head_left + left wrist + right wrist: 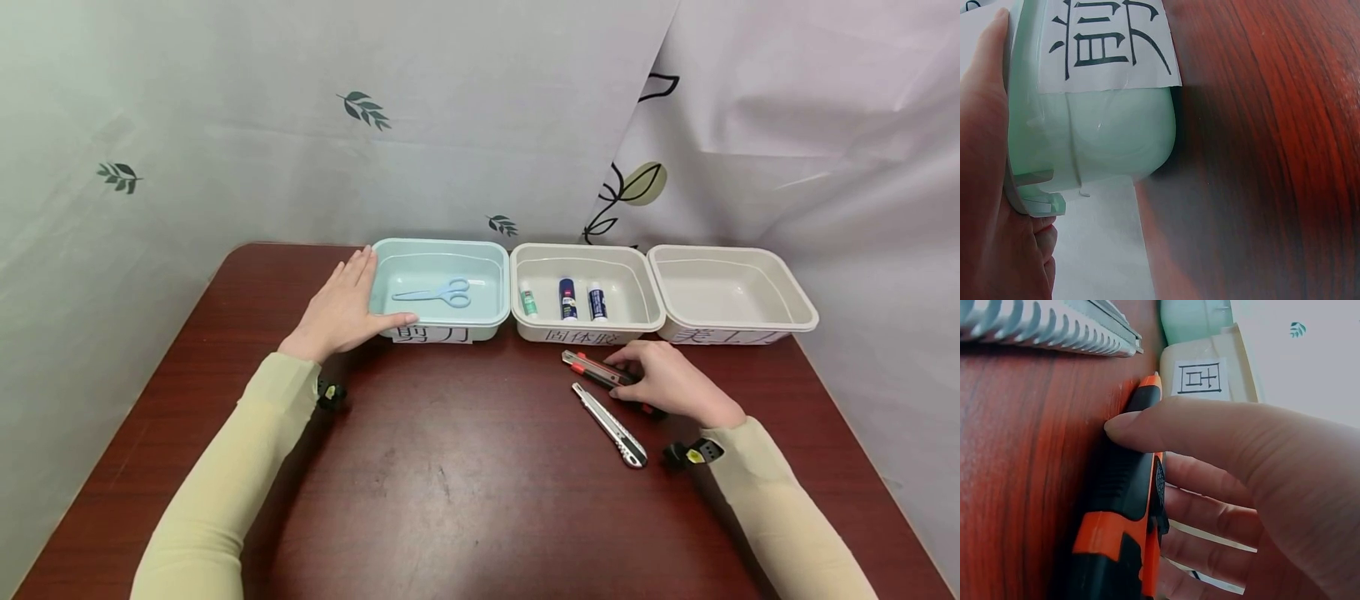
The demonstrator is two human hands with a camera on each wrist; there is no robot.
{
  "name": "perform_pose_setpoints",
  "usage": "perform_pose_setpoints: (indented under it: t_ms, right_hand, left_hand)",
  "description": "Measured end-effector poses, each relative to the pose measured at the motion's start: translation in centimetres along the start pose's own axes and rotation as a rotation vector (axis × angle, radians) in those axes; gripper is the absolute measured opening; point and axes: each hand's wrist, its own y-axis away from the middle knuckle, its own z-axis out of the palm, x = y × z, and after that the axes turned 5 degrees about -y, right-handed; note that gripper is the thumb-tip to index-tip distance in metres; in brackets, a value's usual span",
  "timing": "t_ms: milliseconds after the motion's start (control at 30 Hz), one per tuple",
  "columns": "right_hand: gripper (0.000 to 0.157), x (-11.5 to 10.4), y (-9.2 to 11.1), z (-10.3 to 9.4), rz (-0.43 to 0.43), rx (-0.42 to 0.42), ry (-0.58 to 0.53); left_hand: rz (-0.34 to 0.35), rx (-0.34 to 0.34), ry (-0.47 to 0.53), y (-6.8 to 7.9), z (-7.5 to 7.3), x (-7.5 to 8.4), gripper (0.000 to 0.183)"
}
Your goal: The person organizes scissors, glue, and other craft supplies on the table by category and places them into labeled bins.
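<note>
My right hand [663, 377] holds a black and orange utility knife [600, 371] on the table. Its thumb [1141, 428] lies against one side of the handle, with the fingers bent along the other. A second utility knife [609, 425], silver with a ridged grip, lies just nearer to me. At the left, my left hand [337, 308] rests with straight fingers along the left rim of a light blue bin [491, 329], its thumb on the front rim. Inside that bin are light blue scissors [438, 293].
A beige middle bin [525, 332] holds a green glue stick [528, 302] and two dark blue glue sticks [567, 300]. To its right stands another beige bin [731, 325]. All three bins carry handwritten labels and line the table's back edge, before a patterned curtain [450, 158].
</note>
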Motion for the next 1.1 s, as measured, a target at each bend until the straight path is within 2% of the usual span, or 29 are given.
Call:
perform_pose_setpoints:
  t_ms: [500,1100]
  right_hand:
    - [0.037,0.2,0.2,0.0,0.003,0.036,0.011]
    - [0.038,-0.7,1.3,-1.7,-0.051,0.102,0.046]
  left_hand:
    - [0.001,-0.003,-0.006,0.1,0.0,0.0,0.123]
    - [0.007,0.002,-0.013,0.0,0.1,0.0,0.123]
